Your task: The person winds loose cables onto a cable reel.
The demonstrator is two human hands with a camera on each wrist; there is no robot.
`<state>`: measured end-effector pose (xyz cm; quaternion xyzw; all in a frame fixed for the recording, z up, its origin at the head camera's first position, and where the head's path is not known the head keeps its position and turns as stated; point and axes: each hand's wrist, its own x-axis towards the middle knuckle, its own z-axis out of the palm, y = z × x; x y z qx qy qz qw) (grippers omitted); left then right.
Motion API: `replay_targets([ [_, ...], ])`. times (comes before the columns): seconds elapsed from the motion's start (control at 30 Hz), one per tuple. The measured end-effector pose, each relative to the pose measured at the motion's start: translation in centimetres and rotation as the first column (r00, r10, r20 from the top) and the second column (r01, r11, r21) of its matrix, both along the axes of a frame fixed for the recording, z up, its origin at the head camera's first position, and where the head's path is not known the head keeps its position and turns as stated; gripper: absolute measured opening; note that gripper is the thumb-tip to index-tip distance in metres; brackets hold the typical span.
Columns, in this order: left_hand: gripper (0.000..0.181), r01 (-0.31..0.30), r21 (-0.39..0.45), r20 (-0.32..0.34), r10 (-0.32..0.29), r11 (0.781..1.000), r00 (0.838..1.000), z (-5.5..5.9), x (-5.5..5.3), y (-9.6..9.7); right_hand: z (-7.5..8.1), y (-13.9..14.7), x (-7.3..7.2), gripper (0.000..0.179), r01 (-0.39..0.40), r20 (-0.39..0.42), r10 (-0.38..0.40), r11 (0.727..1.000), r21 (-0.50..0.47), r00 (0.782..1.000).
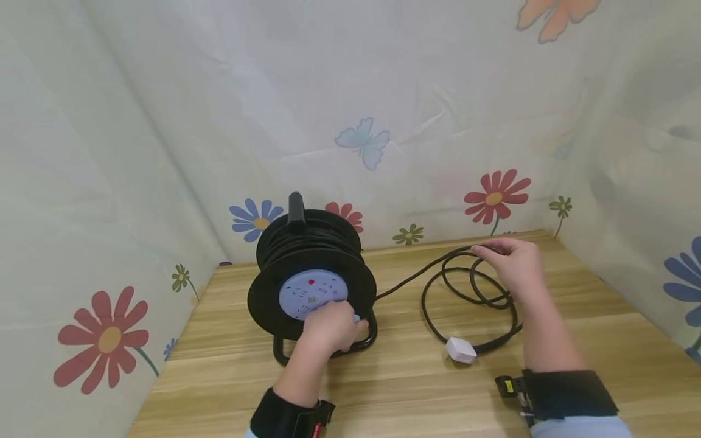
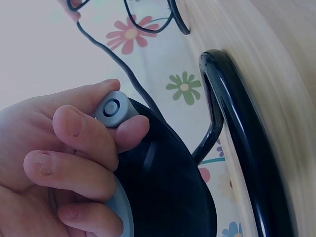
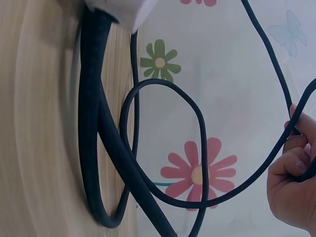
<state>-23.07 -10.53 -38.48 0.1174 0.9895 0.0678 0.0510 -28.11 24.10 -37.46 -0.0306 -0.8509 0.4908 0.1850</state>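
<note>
A black cable reel (image 1: 312, 274) with a pale blue socket face (image 1: 296, 295) stands on its tubular frame (image 2: 247, 148), black cable wound round its drum. My left hand (image 1: 331, 328) is at the front of the reel; in the left wrist view its thumb and index finger pinch a small grey-blue crank knob (image 2: 114, 109). To the right, my right hand (image 1: 515, 264) pinches the loose black cable (image 1: 418, 274), raised off the table and running back to the reel. Below that hand the cable falls in several loops, ending at a white plug (image 1: 461, 351) on the table.
The wooden table (image 1: 405, 395) carries the reel and the cable loops. A pale sheet (image 1: 285, 109) printed with flowers and butterflies hangs close behind the table and along both sides. The reel's black carrying handle (image 1: 296, 213) sticks up at its top.
</note>
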Motion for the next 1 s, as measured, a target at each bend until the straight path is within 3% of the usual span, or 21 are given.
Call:
replay_targets([
  [0.3,0.047,-0.027,0.021,0.019,0.026,0.999,0.999,-0.3,0.6,-0.7,-0.5,-1.2,-0.6,0.047,-0.046,-0.032,0.046,0.999,0.028,0.998],
  [1.0,0.041,-0.061,-0.011,0.007,0.061,0.998,0.998,-1.3,1.4,-3.7,-0.2,-5.3,-1.2,0.045,-0.1,0.022,0.1,0.995,0.024,0.995],
])
